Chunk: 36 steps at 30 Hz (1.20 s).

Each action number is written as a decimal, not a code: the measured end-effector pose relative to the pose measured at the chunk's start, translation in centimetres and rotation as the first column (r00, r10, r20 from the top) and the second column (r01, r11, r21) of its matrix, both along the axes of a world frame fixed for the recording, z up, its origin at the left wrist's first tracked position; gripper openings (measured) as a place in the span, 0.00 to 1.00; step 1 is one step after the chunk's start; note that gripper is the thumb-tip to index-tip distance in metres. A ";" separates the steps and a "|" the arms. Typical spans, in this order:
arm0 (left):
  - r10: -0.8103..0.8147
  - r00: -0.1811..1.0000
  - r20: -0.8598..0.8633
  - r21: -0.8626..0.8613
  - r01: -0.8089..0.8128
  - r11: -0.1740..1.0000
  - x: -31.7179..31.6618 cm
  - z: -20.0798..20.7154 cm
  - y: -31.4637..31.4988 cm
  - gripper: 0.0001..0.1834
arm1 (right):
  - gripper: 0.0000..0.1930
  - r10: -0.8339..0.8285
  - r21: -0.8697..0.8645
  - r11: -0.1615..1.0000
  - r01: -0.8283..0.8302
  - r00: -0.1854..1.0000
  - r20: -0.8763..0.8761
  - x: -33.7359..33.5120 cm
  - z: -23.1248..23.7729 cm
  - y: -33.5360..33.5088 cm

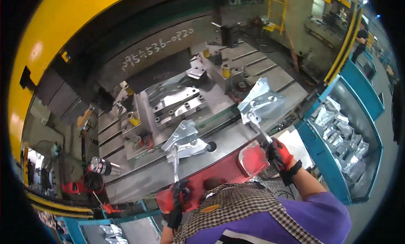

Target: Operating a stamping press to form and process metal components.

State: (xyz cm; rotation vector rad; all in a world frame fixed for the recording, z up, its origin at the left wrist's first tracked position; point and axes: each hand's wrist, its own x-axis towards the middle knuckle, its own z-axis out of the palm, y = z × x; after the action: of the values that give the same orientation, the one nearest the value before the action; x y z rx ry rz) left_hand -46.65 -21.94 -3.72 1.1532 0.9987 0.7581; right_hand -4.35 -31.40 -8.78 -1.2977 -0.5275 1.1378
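My left hand [180, 193], in a red and black glove, is closed around the near end of a silver rod-shaped tool [176, 171]. At that tool's far end, a shiny stamped metal part [184, 139] sits over the front of the press bed. My right hand [279, 154], gloved the same way, is closed on a second silver rod-shaped tool [264, 134]. Its far end meets another stamped metal part [262, 101], to the right of the die. How the tools grip the parts cannot be made out. Behind both parts lies the die [179, 107].
A grey slotted press bed [139, 176] spans the middle, with a red ledge [223, 164] before it. At right stands a blue bin [329, 168] of stamped parts [341, 138]; another bin [76, 230] is lower left. A silver cylinder [105, 166] stands left. A person [361, 39] is far right.
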 end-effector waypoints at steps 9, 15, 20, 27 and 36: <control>0.082 0.989 0.126 -0.142 -0.064 0.988 -3.4 -6.7 0.5 0.10 | 0.13 -0.167 -0.133 0.977 0.168 0.986 0.022 4.8 -0.4 -0.4; 0.043 0.978 0.205 -0.265 0.013 0.964 -6.3 -9.9 0.5 0.09 | 0.17 0.003 0.067 0.998 0.000 0.999 -0.043 -1.8 2.6 5.2; 0.010 0.989 0.150 -0.225 0.024 0.974 -6.4 -9.2 0.7 0.10 | 0.14 0.272 0.179 0.956 -0.233 0.933 -0.236 -6.5 2.8 14.3; -0.086 0.995 0.041 -0.135 0.091 0.987 -6.4 -10.2 1.4 0.13 | 0.21 0.367 0.016 0.921 -0.389 0.854 -0.369 -11.0 3.4 29.1; 0.153 0.976 0.155 -0.295 -0.102 0.950 -7.8 -14.8 -0.5 0.20 | 0.30 0.428 -0.367 0.903 -0.222 0.392 0.814 -12.2 6.8 33.1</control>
State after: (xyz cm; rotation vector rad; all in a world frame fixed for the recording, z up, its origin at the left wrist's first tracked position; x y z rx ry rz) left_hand -54.41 -22.46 -18.51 0.7636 1.0032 0.7761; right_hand -16.55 1.73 -1.99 -2.0207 -1.5603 0.7210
